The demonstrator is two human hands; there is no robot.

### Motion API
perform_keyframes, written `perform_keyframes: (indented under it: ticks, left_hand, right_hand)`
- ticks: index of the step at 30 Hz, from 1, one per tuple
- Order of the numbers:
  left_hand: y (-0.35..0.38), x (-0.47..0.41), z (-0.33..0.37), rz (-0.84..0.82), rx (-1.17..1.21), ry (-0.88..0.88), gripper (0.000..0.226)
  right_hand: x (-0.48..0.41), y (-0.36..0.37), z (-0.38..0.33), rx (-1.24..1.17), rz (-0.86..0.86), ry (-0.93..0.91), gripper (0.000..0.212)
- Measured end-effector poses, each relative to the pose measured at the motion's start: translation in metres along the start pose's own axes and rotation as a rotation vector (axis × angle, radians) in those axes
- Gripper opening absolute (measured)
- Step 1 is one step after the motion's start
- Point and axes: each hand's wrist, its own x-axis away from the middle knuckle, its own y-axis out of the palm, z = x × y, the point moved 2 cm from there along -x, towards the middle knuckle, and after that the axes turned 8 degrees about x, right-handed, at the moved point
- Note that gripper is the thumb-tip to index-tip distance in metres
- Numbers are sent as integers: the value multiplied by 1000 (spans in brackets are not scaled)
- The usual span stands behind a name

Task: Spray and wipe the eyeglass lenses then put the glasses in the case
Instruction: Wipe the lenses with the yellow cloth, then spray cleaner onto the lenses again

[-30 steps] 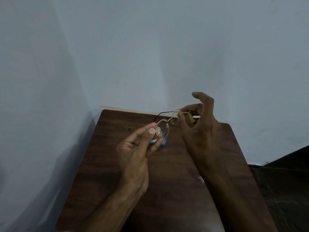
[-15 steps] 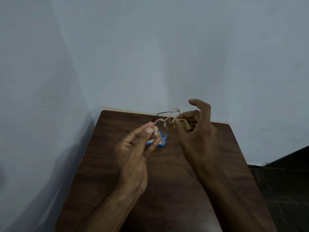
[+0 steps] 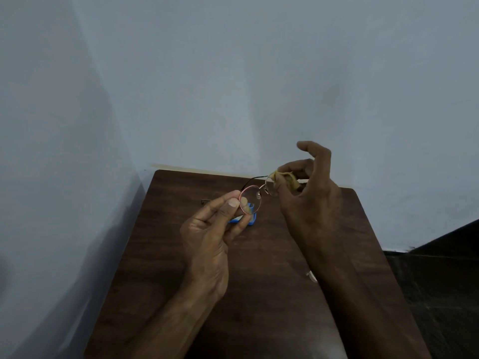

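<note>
Pale blue-grey walls [image 3: 233, 73] meet in a corner and fill the upper half of the view. Below them a dark wood-grain surface [image 3: 160, 255] runs from 6 o'clock up to the wall at 12 o'clock. A strip of dark floor [image 3: 440, 281] shows at 3 o'clock of it.

Two bare forearms reach in from 6 o'clock. The left hand [image 3: 207, 242] is raised over the middle of the surface. Its thumb and fingers [image 3: 233, 203] are curled together and pinch the outer rim of the nearer lens. The right hand [image 3: 308, 203] sits at 3 o'clock of the left. Its thumb and one bent finger are closed on a yellow cloth [image 3: 289, 178], and another finger arches up, free of it.

The eyeglasses [image 3: 252, 200] have thin metal rims and round lenses. They hang in the air between the two hands, above the 12 o'clock part of the surface. One dark temple arm points toward the wall. The cloth is pressed against the farther lens at 2 o'clock of the nearer one.

A small blue object [image 3: 252, 220] lies on the surface just behind the left fingers, partly hidden by them; what it is I cannot tell. A tiny white scrap [image 3: 311, 275] peeks out beside the right forearm.
</note>
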Motion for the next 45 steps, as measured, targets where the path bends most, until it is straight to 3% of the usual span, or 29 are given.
perform_keyframes:
  ticks: [5,12,16,20,22,26,29,31,34,36,38,41,45]
  left_hand:
    - [-3,-4,-2,-21,35,-42,29]
    - [-12,-7,-9,-39,4,-93,25]
    - [-23,-7,-17,-69,-44,-134,24]
    - [-35,-4,-26,-101,-131,-173,21]
    - [-41,-4,-28,-104,-156,-186,20]
    - [-51,-3,-29,-134,-239,-179,23]
    - [-54,-2,-26,-167,-304,-151,23]
    - [-55,-1,-23,-212,-347,-122,21]
    - [-54,-4,-16,-313,-492,-34,14]
    - [-51,-7,-10,-387,-576,25,10]
    - [-46,-7,-3,-464,-663,103,12]
    - [-37,-6,7,-556,-774,237,18]
    - [-30,-3,17,-553,-795,373,29]
  right_hand:
    - [1,1,11,79,3,18,58]
    - [35,6,71,-212,90,254,26]
    - [121,61,149,25,-213,352,11]
    - [183,108,220,179,-474,451,19]
    - [198,117,234,237,-570,491,13]
    - [206,125,241,343,-696,402,8]
    - [196,125,242,433,-715,261,18]
    - [181,118,232,291,-547,305,23]
    - [140,85,182,-319,-268,598,23]
    - [106,56,144,-665,-305,678,42]
    - [81,29,116,-854,-377,657,50]
    - [62,2,92,-821,-360,450,33]
    - [53,-20,73,-690,-313,238,18]
